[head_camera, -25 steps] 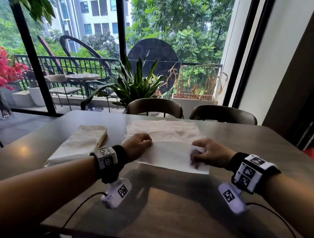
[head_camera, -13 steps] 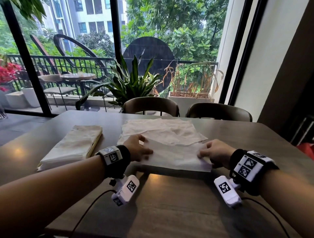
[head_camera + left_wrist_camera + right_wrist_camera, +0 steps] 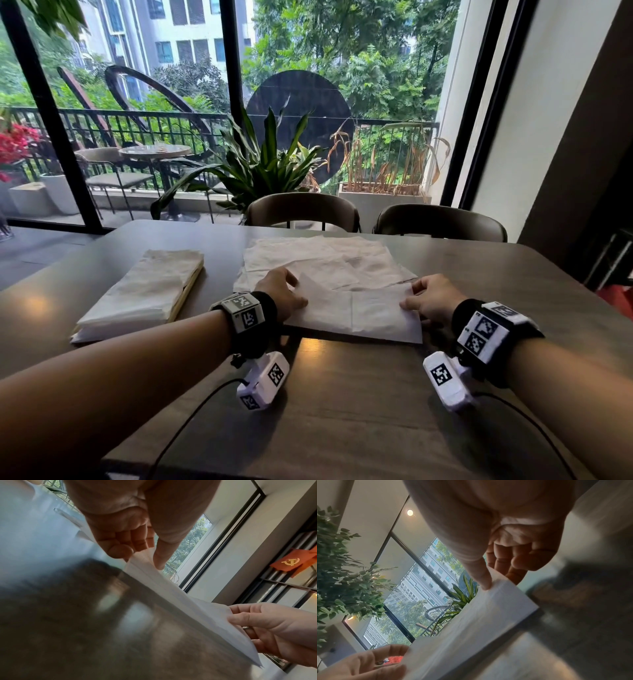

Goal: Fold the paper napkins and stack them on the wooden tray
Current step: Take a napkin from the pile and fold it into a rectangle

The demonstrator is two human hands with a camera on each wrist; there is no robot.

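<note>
1. Both hands are holding one white paper napkin (image 3: 356, 317) near the front of the table (image 3: 342, 404).
2. Left hand (image 3: 281, 294) is pinching the napkin's left end, with the thumb (image 3: 160, 555) on one side and the curled fingers (image 3: 120, 547) on the other.
3. Right hand (image 3: 431, 301) is pinching the right end the same way, thumb (image 3: 481, 574) pressing the paper against the fingers (image 3: 517, 573).
4. In the head view the napkin is looking like a long strip with a crease down its middle. Its near edge is lying on the table and its far edge is lifting up a little between the hands.
5. Just behind it, more loose napkins (image 3: 318, 260) are lying spread out flat and overlapping on the table.
6. To the left, a stack of folded napkins (image 3: 144, 294) is sitting on the wooden tray (image 3: 186, 294). Only the tray's right edge is showing under the pile. The stack is apart from the napkin in the hands.
7. Each wrist is wearing a black band (image 3: 260, 308) with a white block covered in black-and-white squares.
8. Two dark chairs (image 3: 301, 209) are standing at the far side of the table.
9. A green leafy plant (image 3: 263, 164) is standing behind the chairs by the big window.
</note>
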